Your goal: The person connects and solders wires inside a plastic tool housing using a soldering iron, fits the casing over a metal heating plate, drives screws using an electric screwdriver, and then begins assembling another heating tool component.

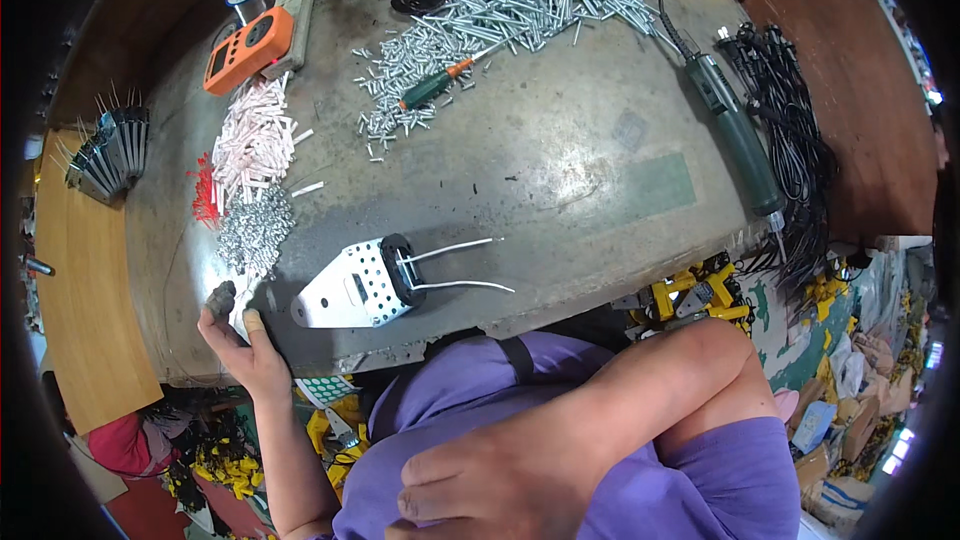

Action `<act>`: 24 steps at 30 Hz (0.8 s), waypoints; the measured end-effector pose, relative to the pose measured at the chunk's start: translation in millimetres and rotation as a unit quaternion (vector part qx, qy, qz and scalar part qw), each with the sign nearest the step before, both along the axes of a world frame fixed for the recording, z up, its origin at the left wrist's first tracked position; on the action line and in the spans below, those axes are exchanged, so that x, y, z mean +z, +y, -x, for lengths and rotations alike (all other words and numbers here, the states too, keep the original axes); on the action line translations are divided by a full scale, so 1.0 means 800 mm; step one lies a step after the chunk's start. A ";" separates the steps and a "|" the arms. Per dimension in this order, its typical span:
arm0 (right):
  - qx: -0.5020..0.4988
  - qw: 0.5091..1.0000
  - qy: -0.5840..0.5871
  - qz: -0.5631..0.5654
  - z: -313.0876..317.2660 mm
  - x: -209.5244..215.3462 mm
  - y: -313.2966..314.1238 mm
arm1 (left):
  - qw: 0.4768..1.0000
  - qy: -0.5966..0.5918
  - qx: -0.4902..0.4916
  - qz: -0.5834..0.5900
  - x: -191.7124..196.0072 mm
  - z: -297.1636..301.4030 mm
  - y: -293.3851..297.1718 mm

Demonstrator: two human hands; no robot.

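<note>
At the left front of the table, my left hand (250, 345) has thumb and forefinger apart, with dark covers on fingertips. They rest around a few small white pieces (240, 308) below a heap of small silvery metal parts (256, 228). To its right lies a perforated white metal plate (345, 292) with a black round end piece (403, 270) and two pale wires (462, 248) pointing right. My right hand (490, 480) is held before my purple shirt, off the table, its fingers curled; what lies inside them is hidden.
White tubes (255, 135) and red bits (205, 192) lie behind the metal parts. Further back are an orange meter (248, 50), a screwdriver (435, 85) and many silvery pins (540, 0). A green corded tool (735, 130) and black cables (790, 130) lie right.
</note>
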State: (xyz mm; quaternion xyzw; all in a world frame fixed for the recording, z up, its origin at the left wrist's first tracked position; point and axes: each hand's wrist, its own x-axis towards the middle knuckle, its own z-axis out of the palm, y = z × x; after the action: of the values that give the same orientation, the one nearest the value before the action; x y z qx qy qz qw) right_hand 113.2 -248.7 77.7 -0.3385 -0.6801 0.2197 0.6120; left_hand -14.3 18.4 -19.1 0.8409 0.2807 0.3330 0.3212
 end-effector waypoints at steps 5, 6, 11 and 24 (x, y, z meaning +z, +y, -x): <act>-0.211 0.968 0.009 -0.135 0.011 -0.024 0.002 | 1.000 -0.002 -0.002 -0.009 -0.002 0.003 -0.001; -0.213 0.967 0.001 -0.139 -0.004 -0.015 0.003 | 1.000 0.004 -0.002 -0.006 -0.001 0.007 0.000; -0.326 0.907 -0.154 -0.216 -0.021 -0.006 0.002 | 1.000 0.027 -0.003 -0.007 -0.001 0.004 -0.001; -0.420 0.851 -0.298 0.101 -0.180 0.001 -0.049 | 0.999 0.048 -0.012 -0.006 0.016 -0.011 -0.015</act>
State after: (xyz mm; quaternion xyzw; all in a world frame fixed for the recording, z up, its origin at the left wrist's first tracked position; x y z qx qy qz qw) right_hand 256.8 -287.7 78.9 -0.7014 -0.5967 -0.1023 0.3761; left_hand -5.2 6.7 -6.3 0.8613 0.2839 0.2900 0.3057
